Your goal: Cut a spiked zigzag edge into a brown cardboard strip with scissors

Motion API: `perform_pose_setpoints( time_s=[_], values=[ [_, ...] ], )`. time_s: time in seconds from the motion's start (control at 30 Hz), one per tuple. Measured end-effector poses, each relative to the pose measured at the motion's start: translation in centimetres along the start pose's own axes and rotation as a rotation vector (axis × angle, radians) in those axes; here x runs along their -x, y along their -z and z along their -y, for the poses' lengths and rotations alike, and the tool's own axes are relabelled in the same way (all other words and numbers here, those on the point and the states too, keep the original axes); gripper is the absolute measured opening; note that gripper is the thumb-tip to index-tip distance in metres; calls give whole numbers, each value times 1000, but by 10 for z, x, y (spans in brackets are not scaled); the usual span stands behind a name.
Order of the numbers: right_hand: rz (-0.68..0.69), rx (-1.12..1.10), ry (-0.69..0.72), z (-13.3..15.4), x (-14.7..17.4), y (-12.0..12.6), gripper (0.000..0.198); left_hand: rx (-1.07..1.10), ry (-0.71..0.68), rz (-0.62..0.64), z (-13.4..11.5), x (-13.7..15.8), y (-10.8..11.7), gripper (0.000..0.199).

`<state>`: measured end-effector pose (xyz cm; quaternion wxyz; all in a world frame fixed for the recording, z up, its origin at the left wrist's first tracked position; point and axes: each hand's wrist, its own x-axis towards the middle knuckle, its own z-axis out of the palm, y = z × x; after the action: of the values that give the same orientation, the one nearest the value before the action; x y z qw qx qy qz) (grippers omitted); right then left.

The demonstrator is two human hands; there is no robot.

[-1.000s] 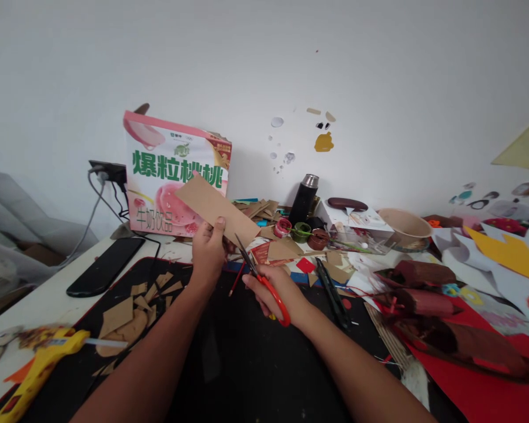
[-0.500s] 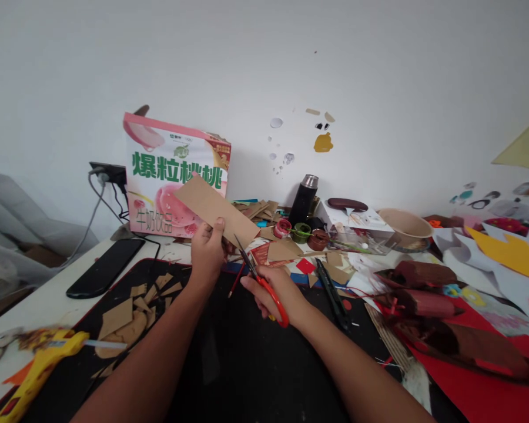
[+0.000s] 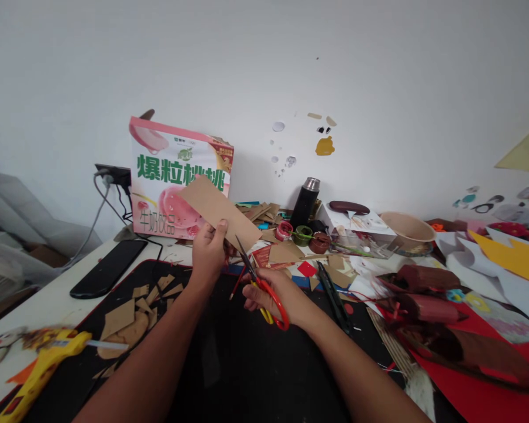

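Observation:
My left hand [image 3: 208, 251] is closed on a strip of brown cardboard [image 3: 218, 211], thumb on its near face. The strip slants down to the right in front of a pink and white carton [image 3: 154, 194]. In my right hand [image 3: 282, 294] is a pair of scissors [image 3: 268, 302] with red and yellow handles. Their dark blades point up and left at the strip's lower edge; whether they touch it I cannot tell. Fingers of my right hand pass through and around the handles.
Cardboard scraps [image 3: 136, 317] and a yellow glue gun [image 3: 48, 370] lie at left, near a black phone-like slab [image 3: 108, 269]. Behind my hands are paint jars [image 3: 302, 235] and a black flask [image 3: 305, 202]. A utility knife [image 3: 334, 296] and brown model pieces [image 3: 432, 308] sit at right.
The scissor handles have spread, so more of the yellow one shows. The cardboard strip stays in my left hand. The whole view has shifted slightly.

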<state>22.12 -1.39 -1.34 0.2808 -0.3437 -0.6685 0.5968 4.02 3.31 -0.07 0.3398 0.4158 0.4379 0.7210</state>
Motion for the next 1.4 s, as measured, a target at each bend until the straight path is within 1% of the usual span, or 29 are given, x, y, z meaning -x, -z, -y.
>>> perform_pose_setpoints(
  time_s=[0.07, 0.17, 0.33, 0.5, 0.73, 0.87, 1.03, 1.2, 1.3, 1.4],
  values=[
    [-19, 31, 2, -3, -1, -1, 52, -11, -3, 9, 2, 0, 0, 40],
    [-50, 110, -32, -8, -1, -2, 48, -6, 30, 19, 5, -1, 1, 41],
    [-79, 194, -59, -10, 0, -3, 45, -10, 46, 40, 7, -1, 1, 40],
    [-88, 225, -77, -10, 1, -3, 45, -20, 28, 12, 7, 1, -1, 40],
    [-92, 278, -31, -11, 1, -2, 49, -40, 6, 2, 10, 3, -1, 39],
    [-96, 323, -33, -13, 1, -1, 48, -36, 8, -4, 10, 3, -2, 39],
    [-142, 328, -13, -14, 0, -3, 46, -19, 25, -16, 9, 4, -3, 39],
    [-172, 332, -22, -12, 0, -6, 44, 4, 40, -9, 10, 4, -4, 38],
    [-169, 327, -29, -12, 0, -5, 44, 3, 40, -10, 8, 3, -4, 37],
    [-125, 295, -33, -14, 0, -3, 44, -32, 25, -4, 3, 4, -4, 38]
  ],
)
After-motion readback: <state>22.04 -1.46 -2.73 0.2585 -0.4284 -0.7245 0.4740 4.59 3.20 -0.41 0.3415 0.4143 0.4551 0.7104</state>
